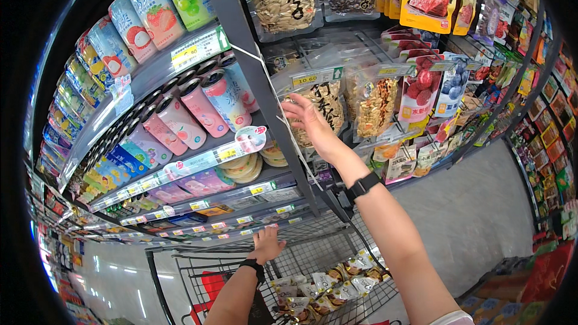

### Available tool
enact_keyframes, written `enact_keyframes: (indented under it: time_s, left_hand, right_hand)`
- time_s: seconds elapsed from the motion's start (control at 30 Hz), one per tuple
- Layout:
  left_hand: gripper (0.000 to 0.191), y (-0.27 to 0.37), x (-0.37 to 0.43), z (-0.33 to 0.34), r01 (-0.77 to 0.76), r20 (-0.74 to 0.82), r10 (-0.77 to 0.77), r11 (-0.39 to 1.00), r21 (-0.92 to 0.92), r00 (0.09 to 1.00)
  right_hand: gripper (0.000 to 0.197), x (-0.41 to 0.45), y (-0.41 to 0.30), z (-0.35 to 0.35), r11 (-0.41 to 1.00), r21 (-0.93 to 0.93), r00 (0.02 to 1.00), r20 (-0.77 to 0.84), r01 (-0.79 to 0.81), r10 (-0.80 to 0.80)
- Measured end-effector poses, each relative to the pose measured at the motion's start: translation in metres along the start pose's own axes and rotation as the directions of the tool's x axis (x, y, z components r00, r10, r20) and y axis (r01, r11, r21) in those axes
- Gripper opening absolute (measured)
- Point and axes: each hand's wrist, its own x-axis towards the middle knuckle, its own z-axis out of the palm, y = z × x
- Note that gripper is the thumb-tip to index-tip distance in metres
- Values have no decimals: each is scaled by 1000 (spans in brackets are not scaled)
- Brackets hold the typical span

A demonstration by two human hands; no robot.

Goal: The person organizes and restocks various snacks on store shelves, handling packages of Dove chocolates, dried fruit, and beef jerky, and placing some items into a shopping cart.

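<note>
My right hand [309, 122] reaches up to the dark shelf post [275, 99], its fingers apart and nothing visibly held. Just behind it hang clear bags of seeds [327, 104], partly covered by the hand; whether the fingertips touch the bag or the post is unclear. A thin white cord [266, 70] runs down along the post. Lower down, my left hand [268, 244] is over the rim of the black wire shopping cart [307, 253], fingers spread and apparently without a hold. Inside the cart lie many small wrapped snack packets [334, 284].
Drink cans [180, 122] stand in tilted rows on the left shelves, with price labels [198, 52] along the edges. Fruit snack pouches [422, 85] hang on hooks to the right. Grey floor [469, 207] extends to another stocked shelf [548, 135]. Something red [212, 286] shows by the cart.
</note>
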Motion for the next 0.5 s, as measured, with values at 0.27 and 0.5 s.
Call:
enact_keyframes:
  time_s: [0.27, 0.5]
  left_hand:
    - [52, -7, -1, 3, -27, 5, 28, 998, -65, 1000]
    - [53, -19, -4, 7, -43, 31, 45, 995, -86, 998]
  right_hand:
    - [62, 8, -7, 37, 985, -166, 964, -248, 52, -93]
    - [25, -8, -40, 65, 877, -459, 831, -426, 143, -358]
